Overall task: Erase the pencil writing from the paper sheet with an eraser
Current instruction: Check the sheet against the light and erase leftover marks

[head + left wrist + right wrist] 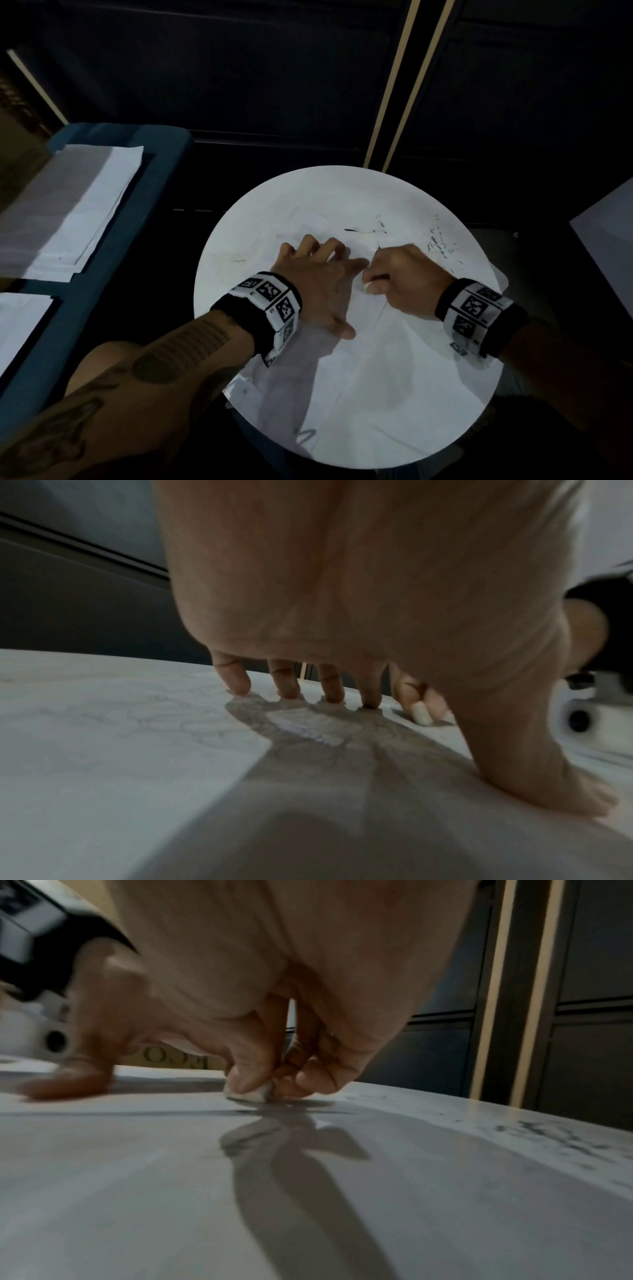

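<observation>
A white sheet of paper (370,359) lies flat on the round white surface (260,219), covering most of its near half; one corner pokes past the surface's right rim. Faint grey pencil loops (161,723) show on the sheet in the left wrist view, just beside the left hand's fingertips.

The left hand (318,284) lies spread on the paper, its fingers (236,680) straight and fanned, 4 tips and the thumb pressing down on the sheet. It grips nothing.

The right hand (400,277) is curled, knuckles up, just beside the left hand's index finger. Its thumb and fingers pinch a small white block eraser (250,1095), whose lower edge touches the paper. In the head view only a pale sliver of the eraser shows at the thumb.

Dark smudges and crumbs (440,245) are scattered on the bare surface beyond the right hand, and a short dark stroke (352,230) lies ahead of the two hands.

Both wrists wear black bands with black-and-white square marker tags (270,301). To the left stands a blue tray (164,150) holding a stack of white sheets (89,205), well apart from the round surface.
</observation>
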Demonstrator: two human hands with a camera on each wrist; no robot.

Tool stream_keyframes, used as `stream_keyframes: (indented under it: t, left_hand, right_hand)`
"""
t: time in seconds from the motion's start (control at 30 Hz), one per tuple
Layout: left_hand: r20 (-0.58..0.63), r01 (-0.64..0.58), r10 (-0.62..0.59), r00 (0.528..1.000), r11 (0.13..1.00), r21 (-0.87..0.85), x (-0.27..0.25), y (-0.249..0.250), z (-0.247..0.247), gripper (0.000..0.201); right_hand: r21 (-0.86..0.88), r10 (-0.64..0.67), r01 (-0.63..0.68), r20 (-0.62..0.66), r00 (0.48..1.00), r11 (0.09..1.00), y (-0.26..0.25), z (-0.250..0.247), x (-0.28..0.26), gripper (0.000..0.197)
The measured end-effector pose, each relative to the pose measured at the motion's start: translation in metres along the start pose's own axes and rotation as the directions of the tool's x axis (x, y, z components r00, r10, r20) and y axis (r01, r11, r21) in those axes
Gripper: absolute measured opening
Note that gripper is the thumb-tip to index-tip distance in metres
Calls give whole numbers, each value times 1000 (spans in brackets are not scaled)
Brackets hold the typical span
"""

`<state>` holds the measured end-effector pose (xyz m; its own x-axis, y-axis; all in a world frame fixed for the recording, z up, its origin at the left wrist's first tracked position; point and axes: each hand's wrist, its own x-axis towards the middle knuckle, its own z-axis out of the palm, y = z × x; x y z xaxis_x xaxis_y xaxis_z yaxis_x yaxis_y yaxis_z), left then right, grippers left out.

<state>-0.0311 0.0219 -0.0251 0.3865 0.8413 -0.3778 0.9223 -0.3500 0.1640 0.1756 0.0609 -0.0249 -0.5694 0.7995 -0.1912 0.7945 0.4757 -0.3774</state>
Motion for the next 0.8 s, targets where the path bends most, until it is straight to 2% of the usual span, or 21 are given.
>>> stream_keyframes:
  t: [0.1, 0.2, 0.23, 0.33, 0.47, 0.57, 0.63, 0.7, 0.8]
  left_hand:
    - [-15, 4, -4, 1000, 1000, 10, 2, -1, 2, 119]
    - [-28, -3, 3, 1000, 1000, -18, 2, -2, 1, 114]
    - [-24, -7, 7, 1000, 1000, -18, 2, -2, 0, 114]
    - [0, -3, 3, 1000, 1000, -8, 4, -3, 1, 121]
    - [-8, -2, 2, 1000, 1000, -18, 3, -2, 0, 115]
    - [8, -13, 13, 1000, 1000, 7, 5, -3, 1, 122]
    - [-2, -15, 15, 1000, 1000, -8, 5, -4, 1, 120]
    - [-13, -19, 19, 1000, 1000, -22, 4, -3, 1, 114]
    - [1, -23, 23, 1000, 1000, -6, 5, -6, 3, 121]
  right_hand:
    - [1, 58, -58, -62, 996, 998, 10, -7, 7, 14]
    - [16, -27, 26, 65, 997, 1000, -3, -2, 4, 17]
    - [10, -17, 17, 74, 997, 1000, -3, -3, 6, 16]
    - [3, 58, -58, 7, 998, 998, 6, -12, 14, 10]
    - [-11, -24, 25, 96, 995, 1000, -3, -7, 11, 13]
    - [-15, 60, -60, 25, 998, 998, 9, -15, 14, 11]
    - [-42, 28, -26, 53, 998, 999, 7, -12, 13, 14]
    - [-74, -60, 69, 118, 991, 995, -1, -5, 9, 16]
    - [-42, -8, 11, 57, 998, 999, 6, -13, 11, 13]
